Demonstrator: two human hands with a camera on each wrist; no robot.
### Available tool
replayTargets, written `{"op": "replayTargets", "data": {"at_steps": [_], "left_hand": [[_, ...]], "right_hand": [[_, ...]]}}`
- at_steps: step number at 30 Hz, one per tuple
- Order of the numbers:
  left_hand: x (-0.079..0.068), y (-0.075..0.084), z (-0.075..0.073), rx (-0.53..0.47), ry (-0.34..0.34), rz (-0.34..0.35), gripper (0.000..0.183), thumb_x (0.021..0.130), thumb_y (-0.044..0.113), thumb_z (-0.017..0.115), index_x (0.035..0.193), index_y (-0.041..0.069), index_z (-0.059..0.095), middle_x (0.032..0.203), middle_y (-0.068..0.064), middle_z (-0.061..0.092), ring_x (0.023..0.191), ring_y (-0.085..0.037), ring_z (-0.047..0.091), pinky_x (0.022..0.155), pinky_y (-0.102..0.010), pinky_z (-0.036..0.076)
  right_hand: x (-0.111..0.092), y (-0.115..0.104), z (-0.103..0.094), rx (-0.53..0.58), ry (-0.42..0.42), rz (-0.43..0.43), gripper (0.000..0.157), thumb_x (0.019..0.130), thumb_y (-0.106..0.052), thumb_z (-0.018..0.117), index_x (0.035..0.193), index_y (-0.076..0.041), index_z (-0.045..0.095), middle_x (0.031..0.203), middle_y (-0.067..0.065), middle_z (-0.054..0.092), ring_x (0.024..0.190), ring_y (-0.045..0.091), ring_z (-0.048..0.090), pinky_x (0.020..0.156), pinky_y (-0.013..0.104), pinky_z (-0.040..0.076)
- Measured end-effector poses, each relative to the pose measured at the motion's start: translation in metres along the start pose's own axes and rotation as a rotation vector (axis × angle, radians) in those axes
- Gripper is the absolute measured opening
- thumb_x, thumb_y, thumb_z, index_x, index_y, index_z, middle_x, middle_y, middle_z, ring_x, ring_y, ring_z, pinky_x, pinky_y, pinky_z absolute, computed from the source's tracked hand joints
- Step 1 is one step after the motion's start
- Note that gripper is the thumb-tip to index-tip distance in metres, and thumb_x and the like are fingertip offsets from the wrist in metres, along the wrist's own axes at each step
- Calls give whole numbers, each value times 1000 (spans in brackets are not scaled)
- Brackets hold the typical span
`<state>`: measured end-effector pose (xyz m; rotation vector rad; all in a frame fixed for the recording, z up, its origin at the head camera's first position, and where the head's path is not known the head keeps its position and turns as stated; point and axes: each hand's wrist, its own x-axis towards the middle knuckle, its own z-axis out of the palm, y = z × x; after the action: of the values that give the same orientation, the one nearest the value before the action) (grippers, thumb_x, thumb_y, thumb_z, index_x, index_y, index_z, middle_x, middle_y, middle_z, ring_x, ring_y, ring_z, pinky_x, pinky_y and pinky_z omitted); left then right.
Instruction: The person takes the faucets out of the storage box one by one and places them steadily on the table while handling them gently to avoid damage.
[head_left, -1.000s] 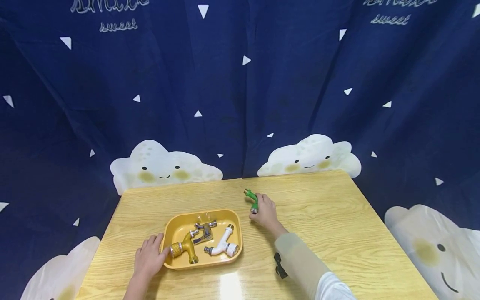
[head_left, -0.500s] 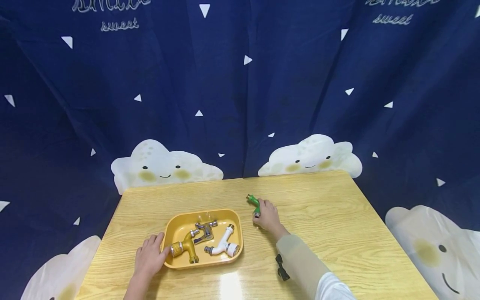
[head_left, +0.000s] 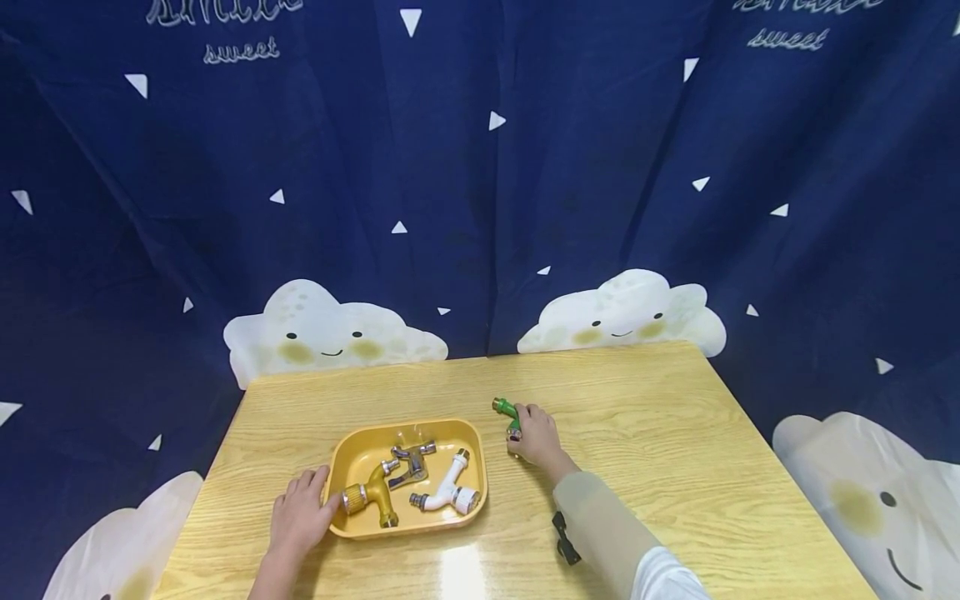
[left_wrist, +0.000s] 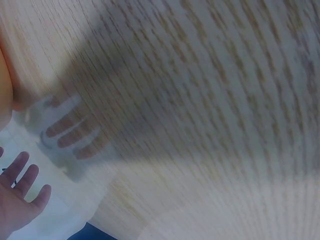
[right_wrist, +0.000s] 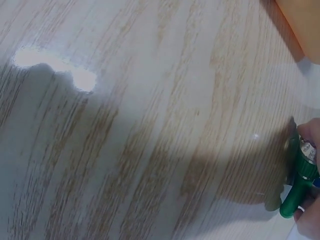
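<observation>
My right hand (head_left: 538, 437) grips a green faucet (head_left: 506, 407) with a brass threaded end, to the right of the yellow tray (head_left: 480, 433). In the right wrist view the faucet (right_wrist: 298, 192) is close to the wood, its reflection beside it; part of it is hidden by the fingers. My left hand (head_left: 297, 515) rests at the tray's left rim, its thumb by the rim and the fingers straight and spread. Inside the tray lie a gold faucet (head_left: 379, 495), a silver faucet (head_left: 415, 463) and a white faucet (head_left: 444, 493).
A glossy wooden table (head_left: 660, 433) carries everything. A small black object (head_left: 564, 540) lies next to the right forearm, partly covered by it. Behind the table hangs a dark blue curtain (head_left: 450, 167) with white clouds and triangles.
My right hand has moved slightly down and towards me with the green faucet, bringing it lower to the table. The left hand and the tray have stayed in place.
</observation>
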<state>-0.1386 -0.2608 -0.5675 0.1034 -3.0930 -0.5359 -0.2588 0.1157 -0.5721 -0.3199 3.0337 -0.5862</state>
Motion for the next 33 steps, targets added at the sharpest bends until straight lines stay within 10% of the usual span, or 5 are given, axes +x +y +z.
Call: {"op": "replayTargets", "data": {"at_steps": [23,33], "left_hand": [[-2,2,-2,-12,-28,-12,54,90,32,48,135,4,39,128,-25,44,118,-43,37,91,-64,30],[-1,2,-1,-12,-21,-14,54,90,32,48,135,4,40,127,-25,44,118,-43,37,91,-64,30]], "right_hand": [[-1,3,9,31,43,-2,74,73,-29,76,133,-2,42,124,21,45,112,36,46,98,48,33],[3,-7,-1,113,152,-133,73,73,-32,74,132,-4,43,128,22,44,115,39,45,94,56,35]]}}
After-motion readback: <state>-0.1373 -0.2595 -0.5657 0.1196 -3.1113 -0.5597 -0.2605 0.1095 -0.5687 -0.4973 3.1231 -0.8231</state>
